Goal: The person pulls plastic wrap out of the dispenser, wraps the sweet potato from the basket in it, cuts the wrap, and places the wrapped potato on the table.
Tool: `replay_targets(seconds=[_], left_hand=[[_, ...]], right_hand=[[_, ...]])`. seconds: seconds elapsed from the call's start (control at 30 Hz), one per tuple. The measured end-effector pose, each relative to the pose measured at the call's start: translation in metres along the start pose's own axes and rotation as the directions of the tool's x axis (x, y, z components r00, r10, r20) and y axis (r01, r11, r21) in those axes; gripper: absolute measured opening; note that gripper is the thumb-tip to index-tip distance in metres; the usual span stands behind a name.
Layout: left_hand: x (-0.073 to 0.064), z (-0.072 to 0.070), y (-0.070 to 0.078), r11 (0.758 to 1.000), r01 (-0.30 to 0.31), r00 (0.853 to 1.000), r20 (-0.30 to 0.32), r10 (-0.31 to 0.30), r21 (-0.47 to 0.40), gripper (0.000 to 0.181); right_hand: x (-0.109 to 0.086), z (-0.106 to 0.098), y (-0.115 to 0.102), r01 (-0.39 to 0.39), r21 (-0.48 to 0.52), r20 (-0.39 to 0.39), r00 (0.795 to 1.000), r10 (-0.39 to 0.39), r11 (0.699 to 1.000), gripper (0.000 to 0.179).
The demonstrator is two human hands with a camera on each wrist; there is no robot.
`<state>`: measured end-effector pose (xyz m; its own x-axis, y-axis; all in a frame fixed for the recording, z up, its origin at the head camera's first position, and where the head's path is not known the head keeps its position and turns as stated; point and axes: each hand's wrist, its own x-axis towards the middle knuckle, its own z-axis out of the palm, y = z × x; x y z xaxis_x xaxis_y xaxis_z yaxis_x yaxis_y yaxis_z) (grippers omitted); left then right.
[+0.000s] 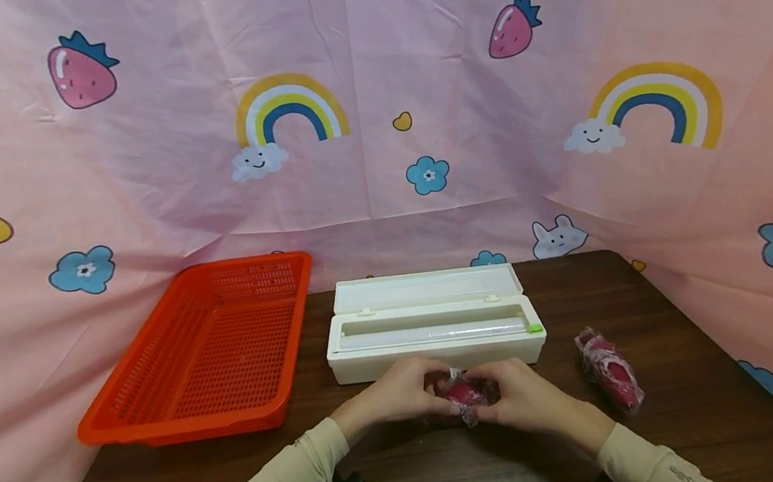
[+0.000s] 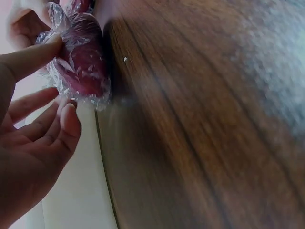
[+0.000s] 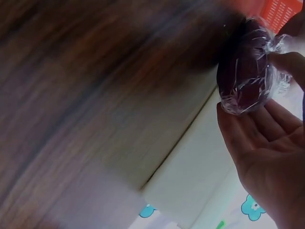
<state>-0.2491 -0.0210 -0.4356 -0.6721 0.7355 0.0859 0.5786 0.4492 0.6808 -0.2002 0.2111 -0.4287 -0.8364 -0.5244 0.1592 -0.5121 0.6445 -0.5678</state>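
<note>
Between both hands, in front of the white box, is a dark red, rounded oblong item (image 1: 468, 394) wrapped in clear plastic film; I cannot tell its exact kind. My left hand (image 1: 402, 392) holds its left end between thumb and fingers. The right hand (image 1: 521, 396) grips the other end, its thumb on the film and its fingers behind. Close up in the left wrist view, the crinkled film (image 2: 59, 19) is bunched near the thumb. Seen from the right wrist, the wrapped item (image 3: 245, 71) is just above the tabletop, and the fingers (image 3: 267, 126) support its end.
Behind the hands stands a white film box (image 1: 434, 358), lid raised, with a roll of film (image 1: 432, 334) inside. An orange-red plastic basket (image 1: 281, 417) is on the left. Another film-wrapped red item (image 1: 613, 374) lies at right on the dark wooden table (image 1: 689, 429). Patterned cloth (image 1: 380, 179) hangs around.
</note>
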Motion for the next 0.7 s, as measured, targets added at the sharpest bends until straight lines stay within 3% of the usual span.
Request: replay_targets(seconds=[0.2, 0.5, 0.7], left_hand=[[0.0013, 0.0001, 0.0012, 0.999, -0.034, 0.999, -0.013, 0.034, -0.036, 0.037], [-0.0015, 0.0018, 0.0025, 0.995, -0.097, 0.993, -0.071, 0.099, 0.029, 0.03], [-0.0037, 0.0053, 0.0054, 0.975, -0.192, 0.973, -0.105, 0.204, 0.113, 0.015]], right_hand=[[0.001, 0.0039, -0.0002, 0.01, 0.026, -0.003, 1.0, -0.01, 1.0, 0.035], [0.0045, 0.0085, 0.0014, -0.011, 0.044, -0.061, 0.998, 0.013, 0.999, 0.046], [0.0091, 0.0082, 0.0018, 0.006, 0.002, -0.037, 0.999, -0.006, 1.0, 0.033]])
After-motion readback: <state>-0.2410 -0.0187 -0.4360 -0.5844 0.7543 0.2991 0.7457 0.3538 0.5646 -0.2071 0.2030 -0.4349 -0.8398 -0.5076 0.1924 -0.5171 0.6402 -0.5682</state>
